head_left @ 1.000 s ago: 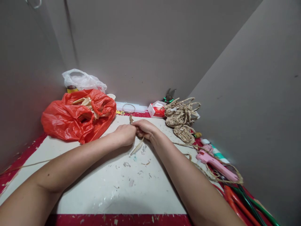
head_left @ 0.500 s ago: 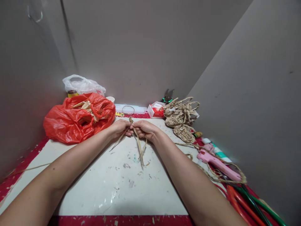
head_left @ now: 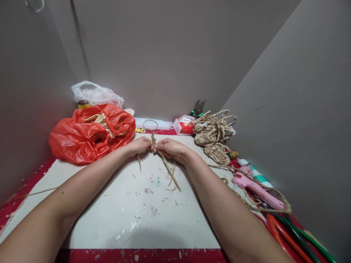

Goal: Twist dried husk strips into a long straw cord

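Note:
Both my hands meet over the far middle of the white board. My left hand and my right hand are closed in a pinch on a thin plait of dried straw, whose braided tip sticks up between the fingertips. Loose straw strips trail down from the right hand towards me, and one short strip hangs below the left hand. The fingertips of the two hands almost touch.
A red plastic bag with dry husks lies at the back left, a white bag behind it. Woven straw sandals are piled at the back right. A pink glue gun and straw cord lie along the right edge. Grey walls close in.
The hands have drawn slightly apart at the plait. The loose strips, gathered under the hands a second ago, now fan out and trail farther towards me on the right.

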A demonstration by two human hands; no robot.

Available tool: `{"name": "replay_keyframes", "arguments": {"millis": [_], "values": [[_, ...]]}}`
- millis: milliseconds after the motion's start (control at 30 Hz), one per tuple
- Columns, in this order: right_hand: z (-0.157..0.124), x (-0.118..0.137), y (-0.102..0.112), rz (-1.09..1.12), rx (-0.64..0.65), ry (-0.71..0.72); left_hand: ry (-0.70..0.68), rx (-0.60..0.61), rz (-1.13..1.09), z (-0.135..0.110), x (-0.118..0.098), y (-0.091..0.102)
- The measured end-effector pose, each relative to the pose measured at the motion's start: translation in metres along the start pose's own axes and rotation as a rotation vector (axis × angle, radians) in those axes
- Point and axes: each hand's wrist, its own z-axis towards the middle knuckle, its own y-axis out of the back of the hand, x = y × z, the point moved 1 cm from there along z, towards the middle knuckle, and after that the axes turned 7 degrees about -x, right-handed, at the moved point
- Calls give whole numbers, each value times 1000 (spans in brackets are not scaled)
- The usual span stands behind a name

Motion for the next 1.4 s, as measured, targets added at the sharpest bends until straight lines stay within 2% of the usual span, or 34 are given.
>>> {"name": "replay_keyframes", "arguments": {"millis": [67, 167, 267, 367, 467, 633, 833, 867, 933, 1000, 1033, 1067, 1100, 1200, 1233, 1300, 1400], "values": [[-1, 2, -2, -123, -45, 31, 43, 46, -56, 0, 1, 1], [0, 4, -5, -274, -120, 96, 32, 77, -93, -1, 1, 1], [0, 4, -4, -375, -189, 141, 29, 38, -88, -2, 1, 0], [-4, 7, 0, -459, -248, 106, 40, -7, -78, -3, 0, -1], [-10, 15, 1, -503, -250, 107, 42, -14, -69, -4, -1, -2], [-11, 22, -16, -614, -196, 194, 56, -33, -136, -3, 2, -2], [-15, 26, -39, -951, -293, 205, 83, -41, -317, -3, 2, -4], [-19, 28, -40, -968, -275, 214, 80, -36, -333, -4, 1, -4], [-27, 33, -39, -902, -108, 215, 79, -14, -356, -4, 0, -2], [-35, 37, -33, -730, 124, 162, 87, 13, -376, -5, -2, 1], [-37, 38, -28, -630, 186, 135, 90, 23, -385, -6, -3, 2], [-37, 38, -21, -541, 176, 121, 92, 32, -394, -7, -4, 4], [-35, 37, -14, -474, 96, 124, 95, 43, -401, -7, -5, 5], [-21, 28, 4, -404, -357, 175, 109, 75, -421, -8, -6, 6], [-16, 23, 6, -405, -447, 185, 114, 83, -431, -8, -6, 5], [-7, 16, 2, -359, -471, 160, 117, 85, -448, -7, -5, 4], [0, 10, -13, -151, -310, 46, 101, 72, -438, -6, -5, 2]]}}
